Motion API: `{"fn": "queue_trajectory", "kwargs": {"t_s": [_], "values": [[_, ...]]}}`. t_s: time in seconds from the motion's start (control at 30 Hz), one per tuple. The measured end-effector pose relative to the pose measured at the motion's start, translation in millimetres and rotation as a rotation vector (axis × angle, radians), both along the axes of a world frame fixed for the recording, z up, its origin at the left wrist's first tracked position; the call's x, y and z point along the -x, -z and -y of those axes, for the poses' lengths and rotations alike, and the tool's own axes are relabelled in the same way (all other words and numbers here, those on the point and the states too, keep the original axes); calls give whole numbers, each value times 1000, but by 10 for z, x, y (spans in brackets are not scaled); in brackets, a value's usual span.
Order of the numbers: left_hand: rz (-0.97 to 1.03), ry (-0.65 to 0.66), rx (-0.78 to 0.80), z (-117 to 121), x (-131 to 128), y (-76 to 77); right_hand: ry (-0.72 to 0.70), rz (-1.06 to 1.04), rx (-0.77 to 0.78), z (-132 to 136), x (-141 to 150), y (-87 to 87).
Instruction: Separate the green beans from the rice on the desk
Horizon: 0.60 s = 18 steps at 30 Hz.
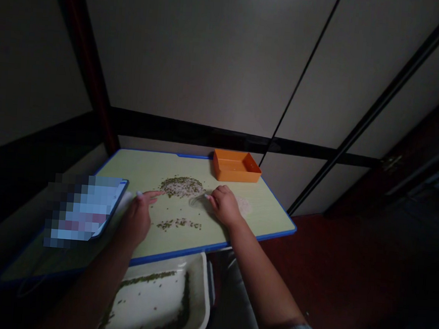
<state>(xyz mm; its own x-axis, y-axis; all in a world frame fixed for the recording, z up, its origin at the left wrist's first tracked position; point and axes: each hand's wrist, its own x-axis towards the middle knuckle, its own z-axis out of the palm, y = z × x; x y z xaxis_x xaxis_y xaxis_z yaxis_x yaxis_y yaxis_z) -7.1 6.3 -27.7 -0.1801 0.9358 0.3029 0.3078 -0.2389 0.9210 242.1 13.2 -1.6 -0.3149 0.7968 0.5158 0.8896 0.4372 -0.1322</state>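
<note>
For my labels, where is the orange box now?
In the head view, the orange box stands on the table at its far-right corner, beyond the right hand.

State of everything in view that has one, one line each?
Left hand: open, fingertips by the mixed pile's edge
Right hand: closed around a thin utensil, type unclear
Mixed pile: loosely heaped, green and pale bits
Front row: loose, scattered
Pale heap: partly hidden
Orange box: upright, open-topped
White tray: open, green bits along sides
Tablet: screen lit
</note>
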Motion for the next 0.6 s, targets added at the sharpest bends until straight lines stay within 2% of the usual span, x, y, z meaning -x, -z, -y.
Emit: {"fn": "queue_trajectory", "kwargs": {"t_s": [0.17, 0.4, 0.5, 0.6], "values": [[153, -56, 74, -42, 4, -31, -16, 8, 7, 15, 22, -16], [54, -4, 42, -10, -26, -8, -33, 0, 39, 7, 17, -5], [-3, 13, 23, 18, -31, -10, -46, -84, 27, 23, 14, -25], [-36, 16, 7, 32, -40, -23, -57, -292, -38, 150, 16, -90]]}}
